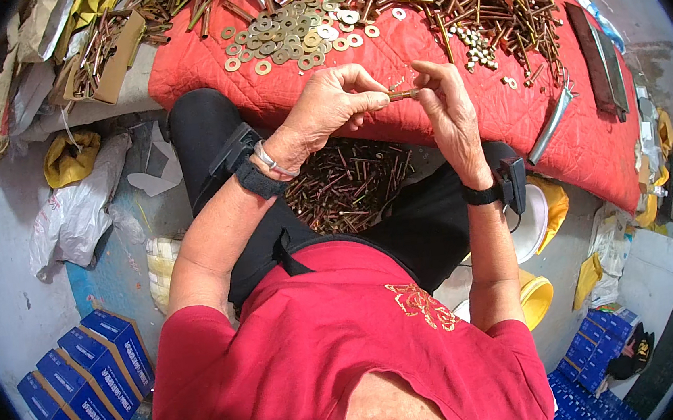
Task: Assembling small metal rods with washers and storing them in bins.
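Note:
Between my two hands, above the near edge of the red quilted cloth (201, 67), is a slim brass-coloured bolt (402, 95), lying roughly level. My left hand (334, 103) pinches its left end between thumb and fingertips. The thumb and fingers of my right hand (450, 106) close on the other end. Just beyond the left hand lie loose flat washers (287, 36). Small nuts (476, 47) are scattered beyond the right hand, beside a large heap of coppery bolts (486, 1). Fingers cover both ends of the held bolt.
Many more bolts (346, 183) fill a space between my legs. An opened carton (121, 61) holds metal rods at the far left. A grey metal tube (549, 129) lies at the cloth's right edge. Blue boxes (94, 387) stand low on the left.

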Motion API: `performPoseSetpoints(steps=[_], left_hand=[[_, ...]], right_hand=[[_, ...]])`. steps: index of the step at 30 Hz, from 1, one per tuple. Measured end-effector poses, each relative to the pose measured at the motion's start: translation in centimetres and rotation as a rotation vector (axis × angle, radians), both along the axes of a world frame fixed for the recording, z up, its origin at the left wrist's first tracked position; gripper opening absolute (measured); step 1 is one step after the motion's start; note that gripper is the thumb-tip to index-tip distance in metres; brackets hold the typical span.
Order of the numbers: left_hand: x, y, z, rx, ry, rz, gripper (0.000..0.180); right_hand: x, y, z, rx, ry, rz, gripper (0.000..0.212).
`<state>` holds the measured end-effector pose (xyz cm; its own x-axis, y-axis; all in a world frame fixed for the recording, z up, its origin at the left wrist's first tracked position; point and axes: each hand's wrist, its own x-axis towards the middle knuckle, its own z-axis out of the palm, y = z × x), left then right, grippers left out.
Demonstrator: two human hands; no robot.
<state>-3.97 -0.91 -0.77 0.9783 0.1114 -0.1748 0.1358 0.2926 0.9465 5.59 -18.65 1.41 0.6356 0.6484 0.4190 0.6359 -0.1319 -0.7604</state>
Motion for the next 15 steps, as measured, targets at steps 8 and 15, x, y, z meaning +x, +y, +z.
performPoseSetpoints(steps=[8,15], left_hand=[[-0.1,0.0,-0.5,-0.023,0.041,-0.014,0.010],[-0.2,0.2,-0.4,-0.057,0.060,-0.007,0.011]], right_hand=[[-0.4,0.4,0.2,-0.233,0.324,-0.090,0.036],[-0.2,0.5,0.2,-0.171,0.180,-0.032,0.039]])
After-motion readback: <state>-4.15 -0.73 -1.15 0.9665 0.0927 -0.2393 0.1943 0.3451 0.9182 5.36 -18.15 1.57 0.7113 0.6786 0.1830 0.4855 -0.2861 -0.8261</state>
